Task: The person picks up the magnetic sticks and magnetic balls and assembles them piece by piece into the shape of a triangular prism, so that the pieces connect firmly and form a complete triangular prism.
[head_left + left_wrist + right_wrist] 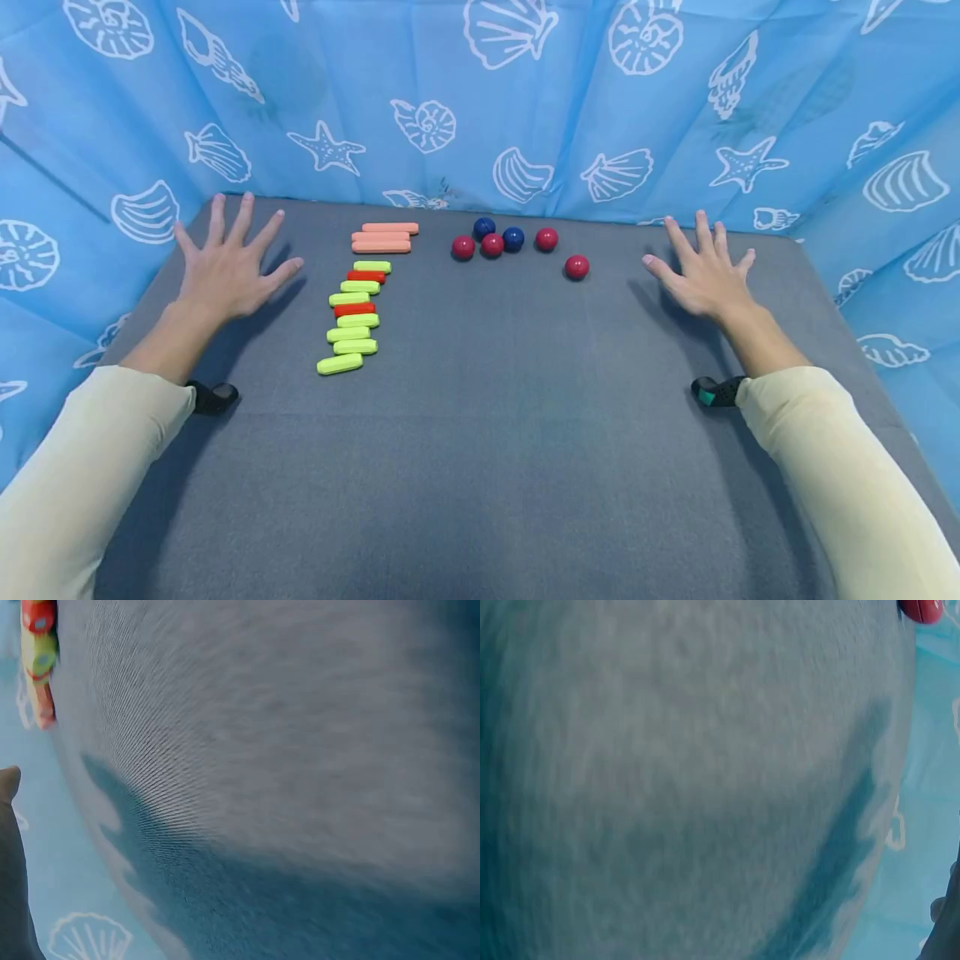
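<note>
- Short sticks (357,320), seven yellow-green and two red, lay side by side in a slanting column on the left part of the grey worktop (487,433); the nearest one sat slightly apart, turned at an angle.
- Three longer salmon-pink sticks (381,247) lay just beyond the column's far end, the farthest shifted to the right.
- Four red balls (547,240) and two blue balls (513,239) rested near the far edge, right of the sticks; two reds and both blues were bunched, while one red lay nearer and alone on the right.
- The left hand (227,268), fingers straight and spread, was over the far left corner, beside the sticks.
- The right hand (707,275), its fingers also spread, was over the far right, nearest the lone red ball.
- Behind everything hung a blue curtain (442,75) with white shells and starfish.
</note>
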The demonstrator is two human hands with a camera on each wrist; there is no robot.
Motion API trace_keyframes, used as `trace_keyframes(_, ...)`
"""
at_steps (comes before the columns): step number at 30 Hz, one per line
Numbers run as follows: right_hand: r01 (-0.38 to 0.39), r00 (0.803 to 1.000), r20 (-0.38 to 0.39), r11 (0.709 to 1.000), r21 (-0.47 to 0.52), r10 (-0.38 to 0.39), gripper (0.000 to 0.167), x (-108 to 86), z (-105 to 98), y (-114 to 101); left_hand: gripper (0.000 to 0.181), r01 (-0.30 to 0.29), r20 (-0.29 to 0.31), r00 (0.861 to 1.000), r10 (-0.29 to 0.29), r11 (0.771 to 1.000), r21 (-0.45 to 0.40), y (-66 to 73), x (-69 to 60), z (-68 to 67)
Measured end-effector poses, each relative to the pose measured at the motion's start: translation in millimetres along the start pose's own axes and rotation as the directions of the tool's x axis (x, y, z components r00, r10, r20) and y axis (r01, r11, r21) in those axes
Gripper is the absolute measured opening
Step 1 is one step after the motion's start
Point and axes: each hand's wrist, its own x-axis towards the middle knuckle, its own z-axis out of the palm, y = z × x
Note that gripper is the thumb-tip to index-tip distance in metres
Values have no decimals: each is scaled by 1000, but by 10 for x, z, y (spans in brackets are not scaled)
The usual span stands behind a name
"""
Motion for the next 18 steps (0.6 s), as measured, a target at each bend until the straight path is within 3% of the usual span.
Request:
trace_keyframes(5,48,998,27,999,25,-49,83,-16,23,-182,81,-102,-23,995,102,995,10,98,-165,-22)
trace_keyframes(8,88,994,51,992,93,-93,80,-28,27,-298,80,-194,-34,980,194,981,-14,176,-272,-40)
trace_keyframes(11,118,987,87,972,202,-138,77,-17,37,-402,80,-308,-44,951,306,950,-59,264,-379,-61)
trace_keyframes(14,122,977,126,933,338,-173,76,-3,52,-487,79,-416,-89,909,407,899,-137,359,-467,-67)
trace_keyframes(16,115,971,146,902,415,-191,77,2,63,-530,76,-470,-133,882,452,863,-185,415,-522,-66)
trace_keyframes(18,113,966,153,873,475,-209,80,0,75,-569,69,-499,-175,866,469,839,-219,464,-578,-59)
